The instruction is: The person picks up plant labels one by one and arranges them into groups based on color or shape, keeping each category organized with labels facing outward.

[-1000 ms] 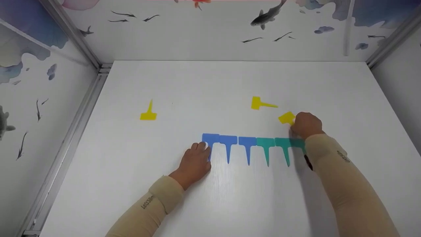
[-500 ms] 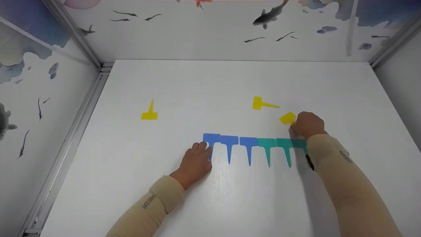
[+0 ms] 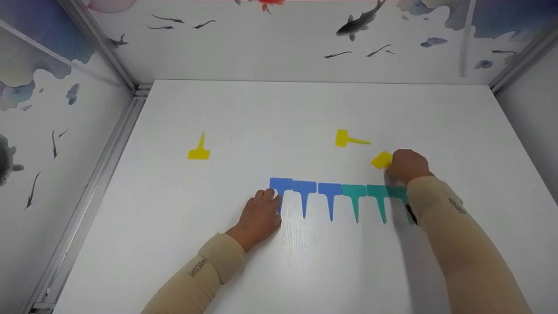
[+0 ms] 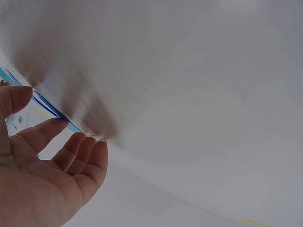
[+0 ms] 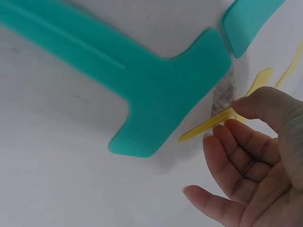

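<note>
T-shaped plastic plant labels lie side by side in a row, stems toward the person. The left part is blue, the right part green. My left hand (image 3: 258, 216) rests at the leftmost blue plant label (image 3: 281, 183), fingers loosely bent and covering part of its stem; in the left wrist view, thumb and index finger are apart. Beyond the row's right end, my right hand (image 3: 409, 165) pinches a yellow plant label (image 5: 201, 128) by its stem between thumb and fingers. Its head sticks out to the hand's left. The sleeve partly hides the last green plant label (image 5: 165, 90).
Another yellow plant label (image 3: 342, 138) lies just behind the held one, stem pointing right. A further yellow plant label (image 3: 199, 154) lies at the left, stem pointing away. Walls printed with fish enclose the white table (image 3: 261, 113) at the back and sides.
The right hand covers slightly more of the yellow plant label than a second ago. The left hand and the row stay in place; the head view shifts a little.
</note>
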Demonstrator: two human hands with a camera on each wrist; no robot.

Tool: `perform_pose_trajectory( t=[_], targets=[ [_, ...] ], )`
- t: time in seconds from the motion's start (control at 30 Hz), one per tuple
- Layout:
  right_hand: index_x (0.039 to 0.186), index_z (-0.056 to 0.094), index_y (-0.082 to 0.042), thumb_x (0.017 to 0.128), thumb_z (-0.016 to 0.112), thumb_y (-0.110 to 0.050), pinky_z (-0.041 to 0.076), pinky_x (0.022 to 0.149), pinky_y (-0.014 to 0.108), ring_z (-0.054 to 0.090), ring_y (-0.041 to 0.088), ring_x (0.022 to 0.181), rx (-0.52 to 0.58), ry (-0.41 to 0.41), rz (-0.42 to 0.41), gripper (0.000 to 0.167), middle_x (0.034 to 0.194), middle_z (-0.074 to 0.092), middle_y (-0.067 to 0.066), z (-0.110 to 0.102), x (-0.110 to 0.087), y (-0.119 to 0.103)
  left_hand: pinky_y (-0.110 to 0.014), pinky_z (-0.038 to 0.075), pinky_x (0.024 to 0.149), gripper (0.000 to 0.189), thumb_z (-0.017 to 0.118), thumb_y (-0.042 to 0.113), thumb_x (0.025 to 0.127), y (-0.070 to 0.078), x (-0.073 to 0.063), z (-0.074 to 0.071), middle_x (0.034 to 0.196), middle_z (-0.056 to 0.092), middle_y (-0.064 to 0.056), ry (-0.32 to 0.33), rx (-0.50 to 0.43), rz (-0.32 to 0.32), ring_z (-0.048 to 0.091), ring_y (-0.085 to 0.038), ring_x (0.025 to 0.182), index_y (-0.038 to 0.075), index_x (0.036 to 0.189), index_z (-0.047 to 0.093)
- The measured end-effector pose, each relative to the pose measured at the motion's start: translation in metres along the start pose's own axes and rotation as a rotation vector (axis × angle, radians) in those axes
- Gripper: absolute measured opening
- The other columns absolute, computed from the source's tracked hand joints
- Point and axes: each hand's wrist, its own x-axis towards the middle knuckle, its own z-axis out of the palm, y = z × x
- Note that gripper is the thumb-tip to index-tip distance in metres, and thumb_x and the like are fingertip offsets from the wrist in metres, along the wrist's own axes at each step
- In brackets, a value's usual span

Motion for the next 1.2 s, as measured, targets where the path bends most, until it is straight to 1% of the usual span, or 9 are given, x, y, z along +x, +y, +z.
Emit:
perform_pose_trajectory(
  t=[0.17, 0.27, 0.43, 0.53, 0.77, 0.93, 1.2],
  targets=[
    [0.104, 0.060, 0.009, 0.083, 0.064, -0.017, 0.049, 0.082, 0.052, 0.051, 0.034, 0.082, 0.037, -0.020, 0.020, 0.034, 0.096, 0.061, 0.021, 0.002, 0.002, 0.007, -0.039, 0.047, 0.094, 0.045, 0.053, 0.022, 0.094, -0.001, 0.001, 0.001, 0.132, 0.052, -0.014, 0.005, 0.013, 0.004, 0.048, -0.028, 0.119, 0.004, 0.135, 0.054],
    [0.104, 0.060, 0.009, 0.083, 0.064, -0.019, 0.048, 0.081, 0.050, 0.051, 0.033, 0.081, 0.042, -0.027, 0.015, 0.035, 0.094, 0.060, 0.019, 0.002, 0.001, 0.008, -0.039, 0.048, 0.093, 0.045, 0.054, 0.022, 0.093, -0.001, 0.000, 0.001, 0.131, 0.053, -0.014, 0.012, 0.017, 0.009, 0.048, -0.028, 0.118, 0.004, 0.134, 0.055],
    [0.102, 0.059, 0.009, 0.083, 0.061, -0.018, 0.047, 0.075, 0.044, 0.049, 0.030, 0.076, 0.018, -0.022, -0.031, 0.033, 0.083, 0.057, 0.015, -0.001, -0.003, 0.007, -0.039, 0.048, 0.092, 0.044, 0.055, 0.021, 0.092, -0.001, -0.001, 0.000, 0.130, 0.053, -0.013, 0.022, 0.018, 0.012, 0.049, -0.028, 0.116, 0.005, 0.134, 0.056],
    [0.100, 0.059, 0.010, 0.083, 0.061, -0.017, 0.046, 0.073, 0.043, 0.048, 0.030, 0.075, 0.001, -0.017, -0.050, 0.031, 0.080, 0.055, 0.014, -0.003, -0.006, 0.005, -0.039, 0.048, 0.092, 0.044, 0.055, 0.021, 0.092, -0.002, -0.001, 0.000, 0.130, 0.053, -0.013, 0.025, 0.010, 0.011, 0.048, -0.027, 0.117, 0.005, 0.133, 0.056],
    [0.105, 0.059, 0.010, 0.085, 0.062, -0.016, 0.047, 0.080, 0.049, 0.050, 0.032, 0.079, 0.002, -0.032, -0.024, 0.033, 0.088, 0.058, 0.017, -0.001, -0.006, 0.005, -0.039, 0.047, 0.094, 0.044, 0.055, 0.022, 0.093, 0.000, 0.000, 0.000, 0.131, 0.053, -0.013, 0.014, -0.001, 0.002, 0.047, -0.028, 0.118, 0.005, 0.134, 0.056],
    [0.107, 0.058, 0.010, 0.085, 0.064, -0.016, 0.046, 0.086, 0.053, 0.050, 0.034, 0.082, 0.010, -0.036, -0.028, 0.035, 0.095, 0.060, 0.020, 0.003, -0.003, 0.009, -0.039, 0.047, 0.094, 0.044, 0.055, 0.021, 0.092, 0.000, 0.000, 0.001, 0.131, 0.052, -0.013, 0.016, -0.015, -0.001, 0.047, -0.027, 0.118, 0.005, 0.134, 0.056],
    [0.109, 0.057, 0.011, 0.086, 0.066, -0.018, 0.046, 0.087, 0.055, 0.051, 0.035, 0.082, 0.004, -0.044, -0.033, 0.038, 0.097, 0.060, 0.022, 0.004, -0.004, 0.013, -0.039, 0.048, 0.091, 0.044, 0.054, 0.020, 0.092, -0.001, -0.001, 0.000, 0.130, 0.053, -0.013, 0.024, 0.005, 0.011, 0.048, -0.028, 0.115, 0.005, 0.133, 0.056]
  ],
)
